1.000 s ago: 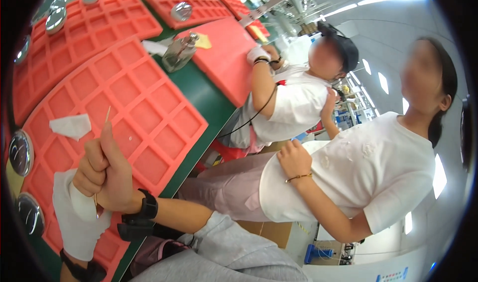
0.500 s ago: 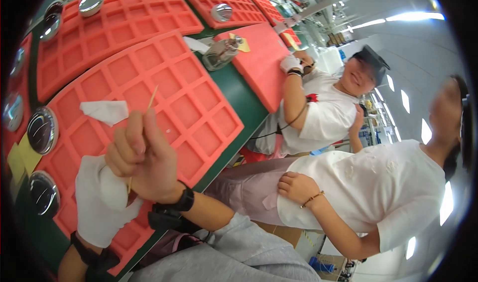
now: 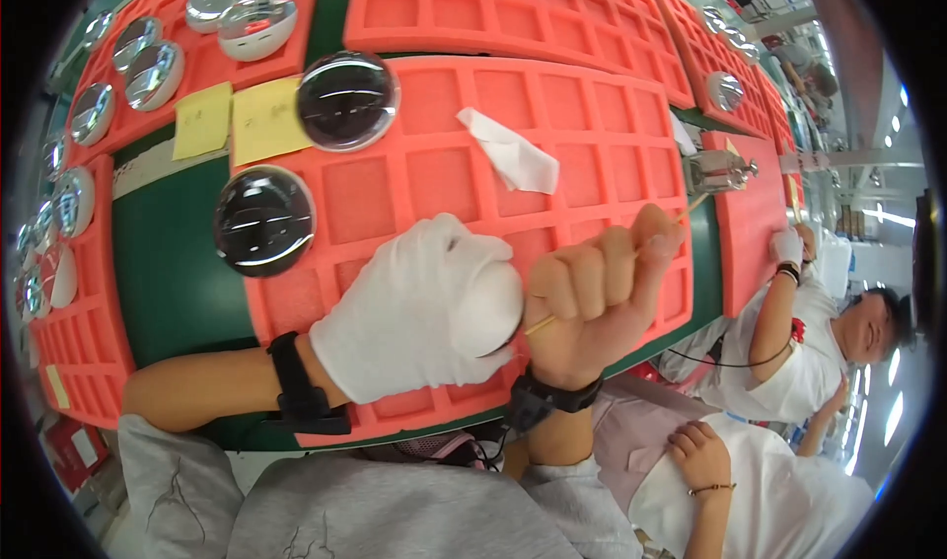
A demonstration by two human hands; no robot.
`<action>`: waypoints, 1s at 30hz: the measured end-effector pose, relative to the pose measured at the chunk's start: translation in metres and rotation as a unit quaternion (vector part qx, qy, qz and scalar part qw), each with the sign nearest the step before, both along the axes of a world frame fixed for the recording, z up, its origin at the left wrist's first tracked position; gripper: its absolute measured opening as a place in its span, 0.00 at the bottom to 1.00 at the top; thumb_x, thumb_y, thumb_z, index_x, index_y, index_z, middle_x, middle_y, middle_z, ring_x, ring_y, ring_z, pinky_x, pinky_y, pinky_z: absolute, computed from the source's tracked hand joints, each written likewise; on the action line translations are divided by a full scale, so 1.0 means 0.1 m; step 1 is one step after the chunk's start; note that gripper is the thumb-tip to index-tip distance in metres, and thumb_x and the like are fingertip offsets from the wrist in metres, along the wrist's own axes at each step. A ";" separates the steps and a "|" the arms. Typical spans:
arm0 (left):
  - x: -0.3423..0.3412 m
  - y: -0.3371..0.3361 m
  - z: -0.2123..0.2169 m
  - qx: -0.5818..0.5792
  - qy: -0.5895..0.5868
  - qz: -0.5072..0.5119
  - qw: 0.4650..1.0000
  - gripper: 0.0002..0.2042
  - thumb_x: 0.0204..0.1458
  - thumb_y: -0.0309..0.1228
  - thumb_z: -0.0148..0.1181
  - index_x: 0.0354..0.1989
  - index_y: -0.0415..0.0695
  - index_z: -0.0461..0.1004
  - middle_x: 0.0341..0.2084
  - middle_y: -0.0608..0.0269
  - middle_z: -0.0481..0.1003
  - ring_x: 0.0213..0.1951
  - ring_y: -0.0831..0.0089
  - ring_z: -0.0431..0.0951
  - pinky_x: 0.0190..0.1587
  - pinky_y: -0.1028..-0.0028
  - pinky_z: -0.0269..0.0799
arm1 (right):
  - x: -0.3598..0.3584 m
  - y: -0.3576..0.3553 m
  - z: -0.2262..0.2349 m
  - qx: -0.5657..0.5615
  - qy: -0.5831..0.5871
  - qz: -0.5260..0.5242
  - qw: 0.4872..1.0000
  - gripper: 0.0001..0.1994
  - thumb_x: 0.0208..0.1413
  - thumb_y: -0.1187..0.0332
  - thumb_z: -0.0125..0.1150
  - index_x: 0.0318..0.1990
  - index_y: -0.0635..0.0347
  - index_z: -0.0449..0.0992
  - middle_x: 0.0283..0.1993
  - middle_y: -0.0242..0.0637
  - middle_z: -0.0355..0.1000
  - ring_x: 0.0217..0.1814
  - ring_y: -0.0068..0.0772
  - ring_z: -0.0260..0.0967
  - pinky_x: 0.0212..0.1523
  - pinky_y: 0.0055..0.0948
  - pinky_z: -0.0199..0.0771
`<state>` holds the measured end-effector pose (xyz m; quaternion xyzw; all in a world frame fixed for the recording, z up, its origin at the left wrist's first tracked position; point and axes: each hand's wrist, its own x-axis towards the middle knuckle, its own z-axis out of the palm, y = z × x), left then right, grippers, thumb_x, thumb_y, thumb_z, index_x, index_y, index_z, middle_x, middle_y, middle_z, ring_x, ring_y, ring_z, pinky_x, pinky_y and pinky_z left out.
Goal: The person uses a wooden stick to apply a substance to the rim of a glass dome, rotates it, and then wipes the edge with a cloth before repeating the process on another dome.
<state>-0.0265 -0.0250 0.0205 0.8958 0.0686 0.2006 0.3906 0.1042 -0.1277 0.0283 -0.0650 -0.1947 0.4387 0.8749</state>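
Note:
My left hand (image 3: 404, 312), in a white glove, is closed around a round, smooth white piece (image 3: 495, 307), whose far side is hidden. Close beside it, my bare right hand (image 3: 597, 288) is closed on a thin wooden stick (image 3: 540, 325). One end of the stick points toward the white piece; the other sticks out past my thumb. Both hands are above a red foam tray (image 3: 503, 77) with square compartments. A folded white cloth (image 3: 510, 154) lies on that tray. Two dark glossy lenses (image 3: 347, 100) (image 3: 264, 221) rest at its left edge.
Yellow paper notes (image 3: 268, 121) lie at the tray's corner. More red trays (image 3: 552, 11) hold several clear lenses (image 3: 256, 21) on the green table (image 3: 178, 263). A glass bottle with a metal top (image 3: 718, 171) stands at right. Two people (image 3: 750, 480) are close on the right.
The view has swung leftward and levelled, so my hands appear nearer the middle and more lenses show at left. Both hands keep their holds on the white piece and the stick.

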 end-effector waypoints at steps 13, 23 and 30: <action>0.08 -0.09 -0.41 -0.130 0.023 -0.036 0.991 0.29 0.35 0.30 0.71 0.49 0.37 0.66 0.37 0.49 0.67 0.37 0.53 0.72 0.41 0.63 0.69 | -0.32 -0.48 0.10 -0.528 -0.493 -0.101 0.684 0.18 0.49 0.70 0.71 0.37 0.58 0.64 0.22 0.31 0.56 0.23 0.21 0.56 0.25 0.25 0.56; -0.07 -0.12 -0.09 -0.023 -0.018 0.048 0.998 0.30 0.33 0.28 0.71 0.49 0.38 0.65 0.41 0.50 0.68 0.41 0.51 0.72 0.45 0.62 0.69 | -0.16 -0.47 -0.03 -0.441 -0.384 0.015 0.811 0.18 0.49 0.71 0.72 0.33 0.57 0.61 0.22 0.23 0.50 0.24 0.16 0.45 0.24 0.23 0.46; 0.08 -0.18 -0.15 -0.083 0.012 0.030 0.996 0.35 0.30 0.27 0.73 0.52 0.39 0.65 0.43 0.50 0.68 0.45 0.51 0.72 0.48 0.60 0.69 | 0.03 -0.57 -0.17 -0.421 -0.342 0.033 0.840 0.17 0.50 0.75 0.70 0.32 0.56 0.61 0.25 0.22 0.57 0.25 0.12 0.51 0.24 0.20 0.50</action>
